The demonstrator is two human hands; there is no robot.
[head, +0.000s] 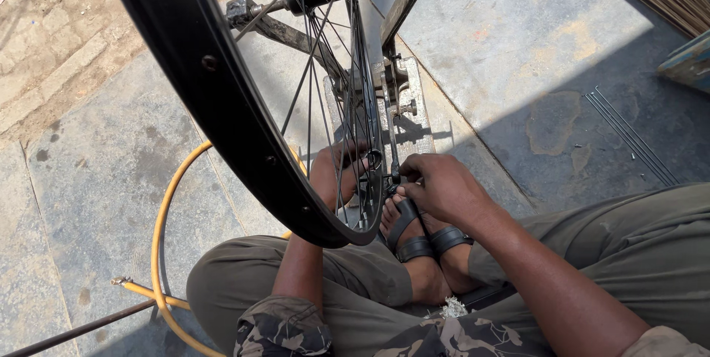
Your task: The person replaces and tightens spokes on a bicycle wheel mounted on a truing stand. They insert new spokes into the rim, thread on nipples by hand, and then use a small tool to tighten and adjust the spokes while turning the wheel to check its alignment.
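Black rim (222, 98), yellow hose (164, 209)

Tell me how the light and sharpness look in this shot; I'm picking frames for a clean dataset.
Head view: hard sunlight on the stone floor, with a deep shadow across the right side and lap. The black rim bows from wide-angle distortion and looms large near the lens. The right hand is sharp; the left hand sits partly behind spokes. No obvious motion blur.

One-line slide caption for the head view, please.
Right hand and left hand work at the black spoked bicycle wheel rim mounted on a metal truing stand.
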